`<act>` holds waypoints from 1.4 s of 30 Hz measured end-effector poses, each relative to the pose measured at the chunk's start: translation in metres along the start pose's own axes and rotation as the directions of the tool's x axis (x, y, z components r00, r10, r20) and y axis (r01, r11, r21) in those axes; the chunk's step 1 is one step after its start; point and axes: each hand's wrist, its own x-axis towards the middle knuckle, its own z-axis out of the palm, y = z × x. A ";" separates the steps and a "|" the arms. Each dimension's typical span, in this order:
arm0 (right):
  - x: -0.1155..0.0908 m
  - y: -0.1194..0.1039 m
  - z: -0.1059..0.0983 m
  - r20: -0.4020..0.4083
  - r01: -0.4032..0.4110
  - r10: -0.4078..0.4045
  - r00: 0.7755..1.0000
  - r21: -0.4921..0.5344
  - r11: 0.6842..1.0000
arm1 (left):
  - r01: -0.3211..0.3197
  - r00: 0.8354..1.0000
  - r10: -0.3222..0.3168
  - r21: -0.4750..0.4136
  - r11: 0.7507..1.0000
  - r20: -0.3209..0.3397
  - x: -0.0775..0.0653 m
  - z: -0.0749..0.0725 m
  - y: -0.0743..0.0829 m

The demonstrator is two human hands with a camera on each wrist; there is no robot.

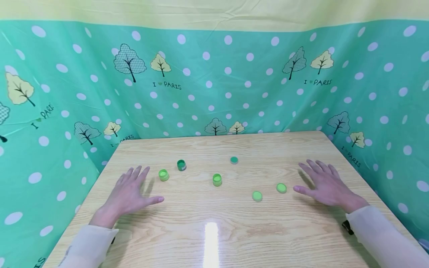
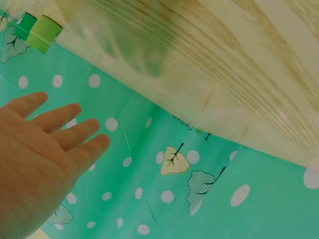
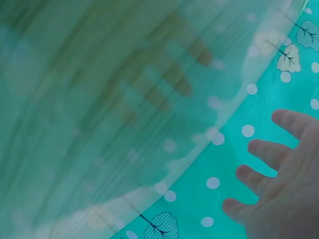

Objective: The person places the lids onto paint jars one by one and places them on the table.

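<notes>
My left hand (image 1: 129, 194) is spread over the left side of the table, its fingers pointing away and its thumb to the right. Nothing is in it. Just past its fingertips are a light green jar (image 1: 163, 175) and a dark green jar (image 1: 181, 165), both without lids. Another lidless jar, bright green (image 1: 217, 180), stands nearer the middle. My right hand (image 1: 324, 186), also spread and holding nothing, is over the right side. Closest to its thumb lies a bright green lid (image 1: 281, 188), with a pale green lid (image 1: 257, 196) beside that. A dark green lid (image 1: 234, 160) lies farther back.
The light wooden table (image 1: 234, 238) carries a bright light reflection at its near edge. A green dotted curtain (image 1: 228, 82) with printed trees hangs behind it and along both sides. White sleeves (image 1: 90, 243) cover both forearms.
</notes>
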 end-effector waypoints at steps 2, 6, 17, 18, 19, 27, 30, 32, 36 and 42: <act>0.000 -0.002 0.000 -0.004 0.002 -0.001 1.000 0.006 1.000 | 0.004 1.000 -0.004 -0.005 1.000 -0.007 0.001 0.001 0.001; -0.001 -0.007 -0.001 -0.011 0.001 -0.001 1.000 0.018 1.000 | 0.018 1.000 -0.018 -0.029 0.999 -0.008 0.003 0.002 0.003; -0.001 -0.017 0.001 -0.024 0.015 -0.014 1.000 0.035 0.999 | 0.053 0.999 -0.054 -0.107 0.993 -0.006 0.009 0.001 0.013; -0.001 -0.018 0.001 -0.025 0.016 -0.015 1.000 0.038 0.999 | 0.054 0.998 -0.055 -0.112 0.992 -0.010 0.010 0.002 0.013; -0.001 -0.020 0.001 -0.026 0.018 -0.017 1.000 0.039 0.999 | 0.054 0.998 -0.056 -0.118 0.992 -0.015 0.011 0.002 0.014; 0.000 -0.030 0.002 -0.043 0.035 -0.032 0.999 0.054 0.998 | 0.082 0.996 -0.086 -0.178 0.981 -0.013 0.021 0.004 0.019; 0.000 -0.034 0.003 -0.051 0.045 -0.042 0.998 0.058 0.997 | 0.097 0.995 -0.101 -0.185 0.978 -0.011 0.025 0.006 0.019; 0.000 -0.037 0.003 -0.057 0.053 -0.049 0.997 0.062 0.997 | 0.104 0.994 -0.108 -0.186 0.977 -0.009 0.027 0.006 0.020; 0.001 -0.041 0.003 -0.069 0.066 -0.061 0.996 0.071 0.995 | 0.116 0.993 -0.120 -0.201 0.973 -0.008 0.032 0.008 0.020; 0.001 -0.049 0.005 -0.087 0.083 -0.075 0.993 0.088 0.993 | 0.123 0.992 -0.128 -0.225 0.966 -0.008 0.040 0.010 0.023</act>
